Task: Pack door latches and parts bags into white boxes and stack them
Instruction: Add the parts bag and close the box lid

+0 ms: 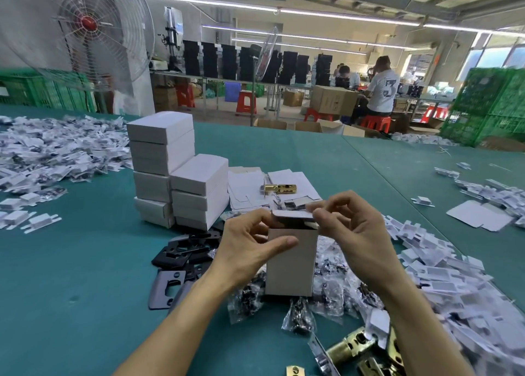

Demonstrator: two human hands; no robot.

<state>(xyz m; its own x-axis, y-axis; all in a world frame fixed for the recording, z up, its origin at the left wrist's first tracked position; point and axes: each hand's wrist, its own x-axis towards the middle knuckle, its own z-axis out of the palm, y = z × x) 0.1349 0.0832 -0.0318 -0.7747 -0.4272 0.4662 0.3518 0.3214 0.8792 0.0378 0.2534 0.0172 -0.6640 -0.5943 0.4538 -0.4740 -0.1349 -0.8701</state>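
A white box (291, 262) stands upright near the middle of the green table (85, 290), its top flap (292, 215) partly folded down. The left hand (250, 250) clasps the box's left side, thumb lying across the front face. The right hand (349, 228) pinches the flap's right end between fingertips. The box's base rests among clear parts bags (301, 313) holding dark hardware. Black plates (181, 255) lie just left of it. Brass door latches (360, 350) sit toward the near edge (partly cut off by the picture's bottom). Behind the box lie flat box blanks (250, 188), one gold latch (279, 188) resting on them. Left of those, closed white boxes (176, 171) stand stacked in two columns. White cardboard inserts (443, 276) are heaped along the table's right side, more (56, 148) toward the far left corner.
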